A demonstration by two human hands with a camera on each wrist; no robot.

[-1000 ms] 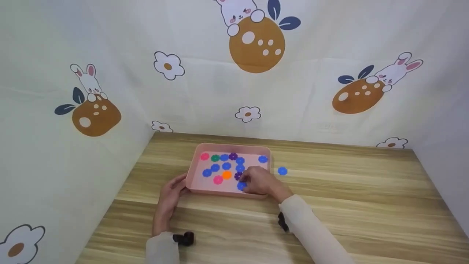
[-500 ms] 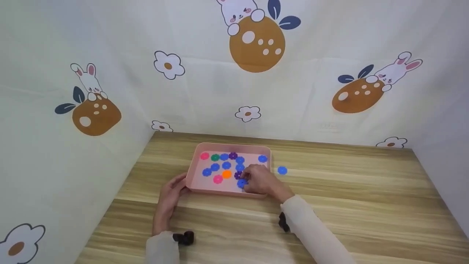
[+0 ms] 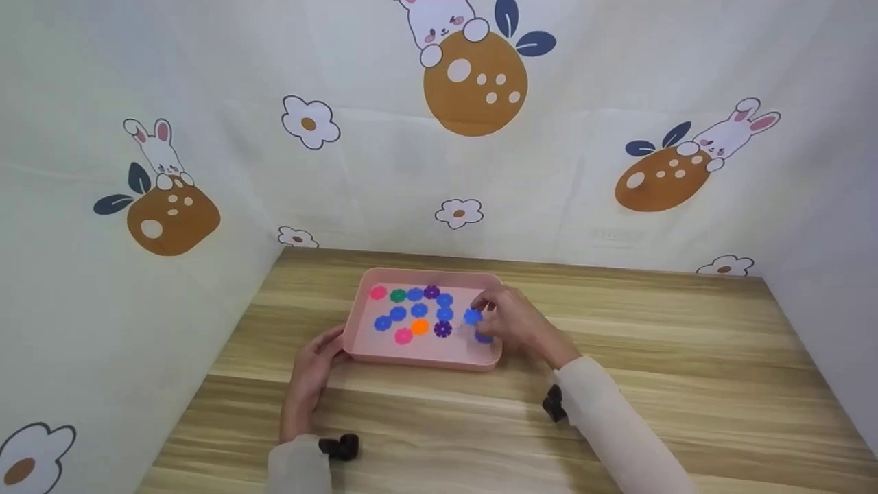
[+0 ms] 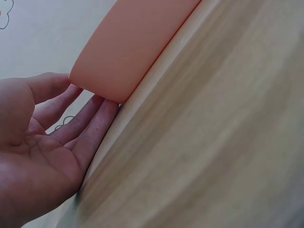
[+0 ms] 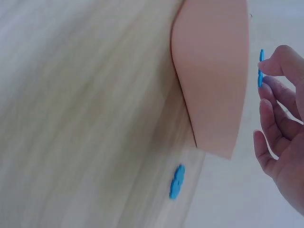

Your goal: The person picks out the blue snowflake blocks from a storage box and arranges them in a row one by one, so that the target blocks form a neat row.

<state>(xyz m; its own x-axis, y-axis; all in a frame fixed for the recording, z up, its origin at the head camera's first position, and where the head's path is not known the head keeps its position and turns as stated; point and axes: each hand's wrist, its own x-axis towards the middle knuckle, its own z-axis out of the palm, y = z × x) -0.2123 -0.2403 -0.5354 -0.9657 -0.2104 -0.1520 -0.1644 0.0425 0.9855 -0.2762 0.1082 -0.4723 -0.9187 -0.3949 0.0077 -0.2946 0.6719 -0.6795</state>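
A shallow pink tray [image 3: 422, 359] on the table holds flower-shaped plastic discs in blue, purple, pink, green and orange. My left hand [image 3: 313, 374] is at its left side; in the left wrist view its extended fingers touch the tray's outer wall near a corner. My right hand [image 3: 514, 319] is above the tray's right side, pinching a blue flower disc [image 5: 261, 69] between thumb and finger, held on edge. Under that hand another blue disc [image 3: 484, 337] shows partly. A purple disc [image 3: 443, 329] lies just left, with an orange disc [image 3: 419, 326] beyond it.
One blue disc [image 5: 177, 182] lies on the wooden table [image 3: 617, 329], outside the tray's right wall; in the head view my right hand mostly covers it. Patterned cloth [image 3: 370, 158] walls in the table's back and sides. Each wrist wears a small black camera [image 3: 341, 447].
My right hand has lifted a blue disc from near the tray's front and carried it right and back. The left hand keeps its place at the tray. The head view has shifted slightly.
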